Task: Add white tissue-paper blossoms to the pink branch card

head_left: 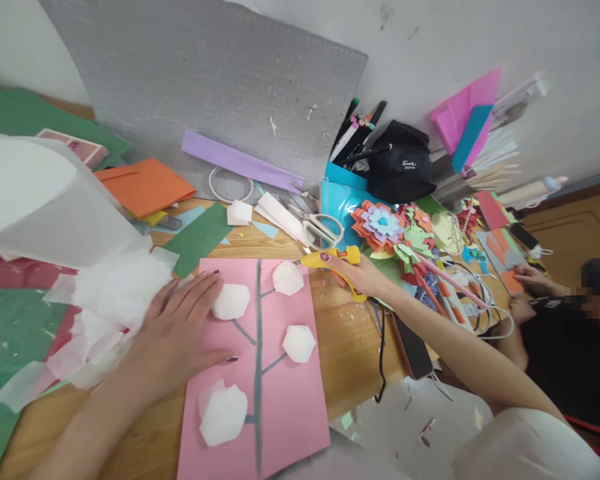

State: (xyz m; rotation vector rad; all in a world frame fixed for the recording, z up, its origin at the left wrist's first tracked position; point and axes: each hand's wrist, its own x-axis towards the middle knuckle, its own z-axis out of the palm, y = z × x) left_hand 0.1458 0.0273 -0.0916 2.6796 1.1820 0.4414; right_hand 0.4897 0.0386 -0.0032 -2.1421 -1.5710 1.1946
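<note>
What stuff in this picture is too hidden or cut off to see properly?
Head view only:
- The yellow tool is partly covered by the right hand, so its shape is unclear.
- The pink card runs off the bottom edge.
- The left hand covers part of that card.
- Lettering on the black bag is too small.

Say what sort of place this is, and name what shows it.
Probably a paper-craft worktable: paper flowers, a yellow glue gun in the right hand, and a pink card with tissue blossoms.
</note>
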